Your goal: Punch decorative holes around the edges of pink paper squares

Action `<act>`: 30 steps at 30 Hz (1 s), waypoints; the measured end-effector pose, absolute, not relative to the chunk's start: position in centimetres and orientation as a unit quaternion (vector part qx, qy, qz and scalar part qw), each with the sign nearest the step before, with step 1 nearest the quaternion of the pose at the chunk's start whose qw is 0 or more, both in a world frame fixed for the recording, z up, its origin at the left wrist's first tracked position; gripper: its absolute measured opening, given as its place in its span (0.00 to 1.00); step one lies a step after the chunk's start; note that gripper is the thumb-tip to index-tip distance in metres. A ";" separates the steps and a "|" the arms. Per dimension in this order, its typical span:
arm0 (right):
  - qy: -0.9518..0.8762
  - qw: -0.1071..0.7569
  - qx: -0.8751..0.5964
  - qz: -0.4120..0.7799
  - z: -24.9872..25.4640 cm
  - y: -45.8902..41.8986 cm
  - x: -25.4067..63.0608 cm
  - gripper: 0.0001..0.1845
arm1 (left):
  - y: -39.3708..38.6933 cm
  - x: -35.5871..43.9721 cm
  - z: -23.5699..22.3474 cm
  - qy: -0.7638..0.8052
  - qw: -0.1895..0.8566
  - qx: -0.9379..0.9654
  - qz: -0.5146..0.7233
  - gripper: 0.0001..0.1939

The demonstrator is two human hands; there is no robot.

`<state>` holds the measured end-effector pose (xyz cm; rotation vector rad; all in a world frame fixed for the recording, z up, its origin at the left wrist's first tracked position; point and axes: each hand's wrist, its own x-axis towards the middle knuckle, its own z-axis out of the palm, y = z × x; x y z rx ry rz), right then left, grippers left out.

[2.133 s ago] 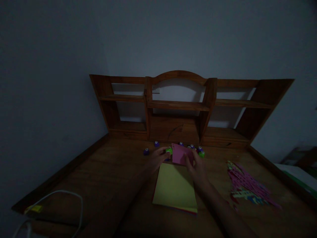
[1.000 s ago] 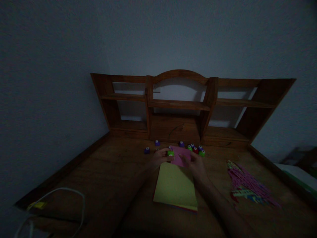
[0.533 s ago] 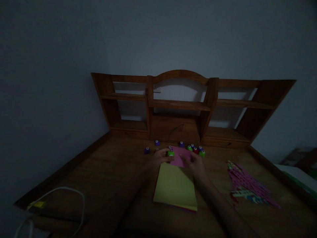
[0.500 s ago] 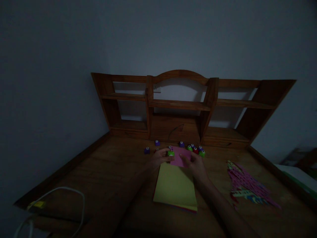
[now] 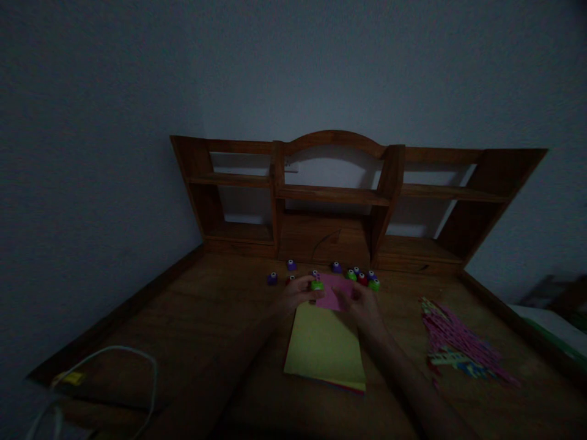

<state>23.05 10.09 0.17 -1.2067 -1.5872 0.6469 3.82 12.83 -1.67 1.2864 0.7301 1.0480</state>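
Observation:
My left hand (image 5: 296, 294) is closed round a small green craft punch (image 5: 316, 285), thumb and finger pinching it. The punch sits at the left edge of a pink sheet of paper (image 5: 334, 298), where small dark holes show along the upper left corner. The other side of that sheet is pinched in my right hand (image 5: 365, 305), its thumb lying on top. Just below both hands lies a stack of coloured paper with a yellow sheet (image 5: 325, 348) uppermost.
Several punches line the back of the desk, among them a purple punch (image 5: 272, 279), a red punch (image 5: 362, 278) and a green punch (image 5: 374, 285). A pile of pink cut strips (image 5: 458, 336) lies right. A white cable (image 5: 153, 379) loops at left. A wooden shelf (image 5: 332, 194) stands behind.
The pink paper has tipped from raised to flatter, and its left edge now meets the green punch. Over the last half second the hands have barely moved.

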 end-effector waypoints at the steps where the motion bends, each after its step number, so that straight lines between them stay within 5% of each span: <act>1: -0.657 0.498 -0.500 0.266 0.3 10.0 23.0 0.18 | 12.8 3.8 -1.6 0.317 0.617 0.558 0.454 0.25; 30: -0.704 0.461 -0.486 0.235 -0.6 10.4 23.2 0.18 | 12.6 4.1 -1.4 0.357 0.596 0.536 0.480 0.20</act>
